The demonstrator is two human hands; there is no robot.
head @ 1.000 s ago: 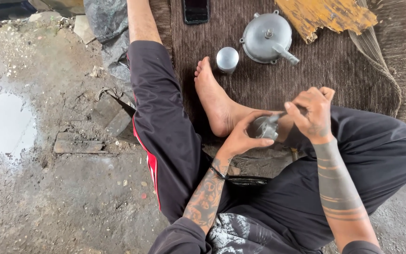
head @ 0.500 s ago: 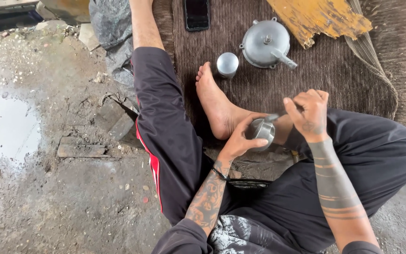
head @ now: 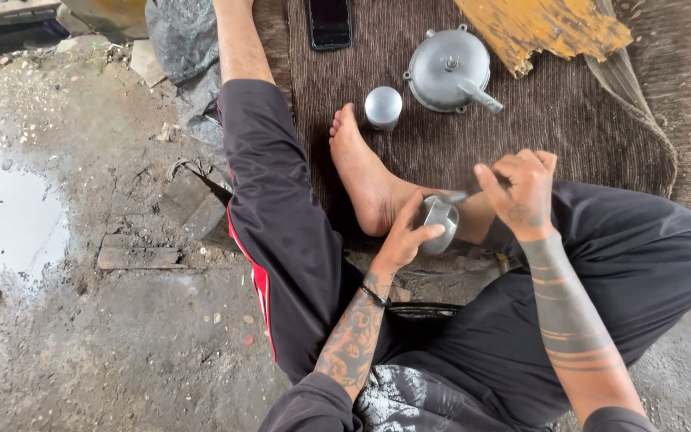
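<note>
just right of the bare foot point(head: 365, 180): small grey metal cup point(head: 439, 224) clasped in the left hand point(head: 405, 236), mouth turned rightward toward the right hand point(head: 521, 196), clenched on a thin tool point(head: 459, 195) touching the rim.

Rough wet concrete floor point(head: 121, 360), puddle point(head: 17, 224), brown ribbed mat point(head: 569, 120), daylight

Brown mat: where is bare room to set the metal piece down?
Bare mat lies right of the round spouted metal housing, below the yellow board. Crowded: the foot, small metal cylinder and phone sit close. Left hand holds the metal piece.
</note>
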